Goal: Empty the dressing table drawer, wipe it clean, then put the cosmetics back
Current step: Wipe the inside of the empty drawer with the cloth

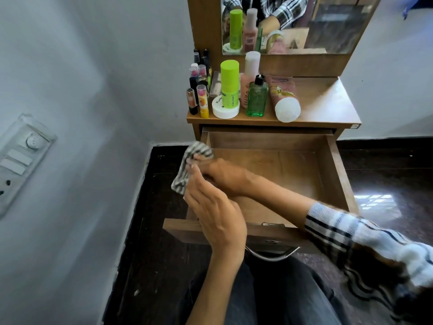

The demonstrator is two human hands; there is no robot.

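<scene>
While both the left hand (212,214) and right hand (222,177) pinch the striped cloth (187,167) at the emptied drawer (339,174)'s far-left corner, a careless upward swipe could topple the cosmetics (234,92) on the tabletop above.

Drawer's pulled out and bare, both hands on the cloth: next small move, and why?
Probably lower the striped cloth onto the drawer floor and start wiping. The drawer looks empty, the cosmetics stand on the tabletop, and both the left hand and right hand hold the cloth above the drawer's left edge.
</scene>
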